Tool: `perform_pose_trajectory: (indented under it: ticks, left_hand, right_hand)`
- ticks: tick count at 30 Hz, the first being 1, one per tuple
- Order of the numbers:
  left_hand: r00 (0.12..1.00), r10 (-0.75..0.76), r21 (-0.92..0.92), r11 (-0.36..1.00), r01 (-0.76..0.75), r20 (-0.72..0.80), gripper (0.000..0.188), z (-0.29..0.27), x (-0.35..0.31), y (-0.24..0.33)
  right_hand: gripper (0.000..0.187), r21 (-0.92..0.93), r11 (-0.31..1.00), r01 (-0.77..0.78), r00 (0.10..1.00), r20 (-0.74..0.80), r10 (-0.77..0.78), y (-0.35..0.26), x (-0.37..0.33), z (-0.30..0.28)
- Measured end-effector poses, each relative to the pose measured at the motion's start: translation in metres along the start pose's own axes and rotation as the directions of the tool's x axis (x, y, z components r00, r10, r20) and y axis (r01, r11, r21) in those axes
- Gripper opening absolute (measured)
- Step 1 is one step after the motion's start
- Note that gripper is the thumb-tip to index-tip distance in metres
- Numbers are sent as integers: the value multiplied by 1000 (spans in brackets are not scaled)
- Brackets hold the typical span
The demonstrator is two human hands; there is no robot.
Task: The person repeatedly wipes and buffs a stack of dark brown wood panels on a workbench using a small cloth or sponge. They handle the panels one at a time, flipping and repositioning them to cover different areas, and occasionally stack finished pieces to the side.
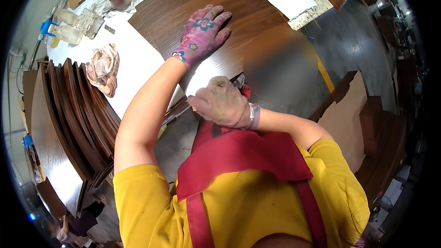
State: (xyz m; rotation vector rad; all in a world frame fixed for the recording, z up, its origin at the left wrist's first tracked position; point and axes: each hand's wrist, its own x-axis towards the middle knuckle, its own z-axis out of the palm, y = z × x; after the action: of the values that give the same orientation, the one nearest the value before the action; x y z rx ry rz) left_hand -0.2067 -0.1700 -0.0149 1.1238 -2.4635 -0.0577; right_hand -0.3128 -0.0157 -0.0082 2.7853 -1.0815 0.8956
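Observation:
A dark brown wood-grain panel (250, 7) lies on the white worktop in front of me. My left hand (204, 32), in a pink flowered glove, rests flat on it with the fingers spread. Close to my body, by the panel's near corner, is my right hand (220, 103) in a pale, stained glove. Its fingers look curled in, and what they may hold is hidden. Just beyond it shows a small bit of crumpled whitish material (239, 81) beside something red (246, 92).
Several curved brown panels (69, 110) stand on edge at the left. A crumpled stained cloth (103, 69) and a bottle with a blue top (66, 33) sit on the white worktop (131, 50). Cardboard (342, 119) and brown boards are at the right. Another person (73, 225) is at the lower left.

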Motion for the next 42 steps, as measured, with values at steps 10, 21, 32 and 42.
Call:
perform_pose_trajectory:
  ticks: [10,21,32,42]
  left_hand:
    - [998,-40,-19,999,40,47,44,-10,1,3]
    - [986,-38,62,998,28,164,45,-17,12,13]
    - [979,-65,90,995,48,192,46,-17,16,15]
    - [935,-353,134,925,356,-42,49,28,9,99]
  right_hand:
    - [8,-118,981,-152,887,423,188,44,-14,-27]
    - [18,-171,801,-575,790,-370,488,167,-99,-55]
    - [31,950,71,-305,496,95,863,234,-69,-118]
    - [31,736,347,-582,810,483,333,243,69,-78]
